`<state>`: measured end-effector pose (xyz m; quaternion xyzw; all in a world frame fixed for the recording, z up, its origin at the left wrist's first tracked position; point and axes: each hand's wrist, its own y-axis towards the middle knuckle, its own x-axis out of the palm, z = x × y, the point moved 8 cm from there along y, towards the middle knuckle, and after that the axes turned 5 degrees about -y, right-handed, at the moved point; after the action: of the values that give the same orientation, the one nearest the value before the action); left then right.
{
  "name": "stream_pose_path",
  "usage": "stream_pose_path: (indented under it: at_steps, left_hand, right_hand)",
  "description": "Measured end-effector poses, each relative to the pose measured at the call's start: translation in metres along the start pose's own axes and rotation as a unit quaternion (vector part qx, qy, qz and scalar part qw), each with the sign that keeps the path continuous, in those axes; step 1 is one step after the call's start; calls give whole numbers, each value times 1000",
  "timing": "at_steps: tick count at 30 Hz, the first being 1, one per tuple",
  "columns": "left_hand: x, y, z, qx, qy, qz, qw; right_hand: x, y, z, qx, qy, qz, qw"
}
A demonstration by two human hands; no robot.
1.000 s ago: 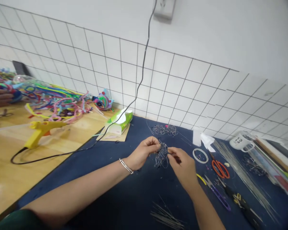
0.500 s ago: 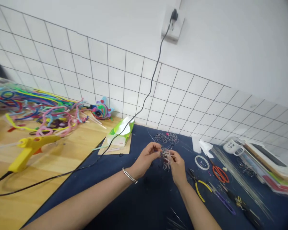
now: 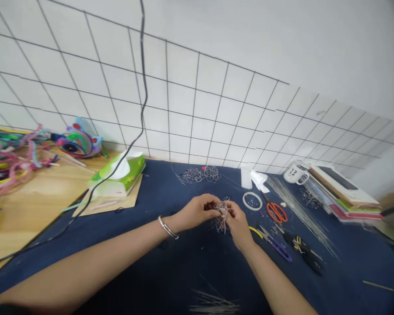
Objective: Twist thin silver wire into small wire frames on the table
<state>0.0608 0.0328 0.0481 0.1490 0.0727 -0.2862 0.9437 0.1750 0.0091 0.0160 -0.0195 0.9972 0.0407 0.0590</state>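
Note:
A tangled bundle of thin silvery wire (image 3: pixel 222 215) is held up over the dark blue cloth (image 3: pixel 170 271), between both hands. My left hand (image 3: pixel 197 213) grips its left side with thumb and fingers closed; a silver bangle circles that wrist. Fingers of my right hand (image 3: pixel 238 221) are closed on the right side of the same bundle. Behind the hands lies a looped wire piece (image 3: pixel 200 174) with a small red spot. Straight wire pieces (image 3: pixel 215 302) rest on the cloth nearer to me. Fingertip details are partly hidden by the wire.
Right of my hands lie orange-handled scissors (image 3: pixel 276 212), purple-handled snips (image 3: pixel 277 246), black pliers (image 3: pixel 304 251), a white ring (image 3: pixel 252 201) and long wires (image 3: pixel 302 210). A mug (image 3: pixel 295 173) and stacked books (image 3: pixel 344 192) stand beyond. At left are a tissue pack (image 3: pixel 118 175) and a black cord (image 3: pixel 143 87).
The view has swung right and down, so the yellow glue gun and wall socket have left it. Both hands still hold the wire bundle, with small finger shifts.

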Motion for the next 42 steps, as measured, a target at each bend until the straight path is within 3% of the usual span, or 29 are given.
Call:
stream_pose_path:
  at_steps: [3, 5, 11, 14, 19, 23, 27, 36, 42]
  left_hand:
    - [18, 21, 6, -12, -13, -38, 999]
    - [18, 29, 4, -29, -57, -46, 997]
    - [-29, 33, -20, -56, -186, 57, 979]
    - [-32, 30, -28, -66, -228, 62, 970]
    - [-5, 25, -17, -59, -292, 16, 954]
    - [12, 21, -11, -66, -353, -5, 933]
    - [20, 19, -11, -62, -338, -19, 939]
    - [23, 19, -11, -60, -332, -23, 941]
    - [34, 13, -6, -38, -303, -39, 952]
  right_hand:
    - [-24, -1, 5, 4, 23, 25, 999]
    - [-39, 2, 7, 3, 46, 48, 998]
    - [-80, 14, 15, 7, 185, 103, 977]
    - [-73, 13, 16, 33, 164, 91, 982]
    - [-36, 0, -1, 26, 120, 35, 992]
    - [-28, -8, -10, 23, 114, 15, 993]
    - [-22, -12, -11, 23, 85, -34, 996]
    - [-33, -12, -4, -40, 121, 27, 991]
    - [-27, -15, -2, -74, 12, 41, 996]
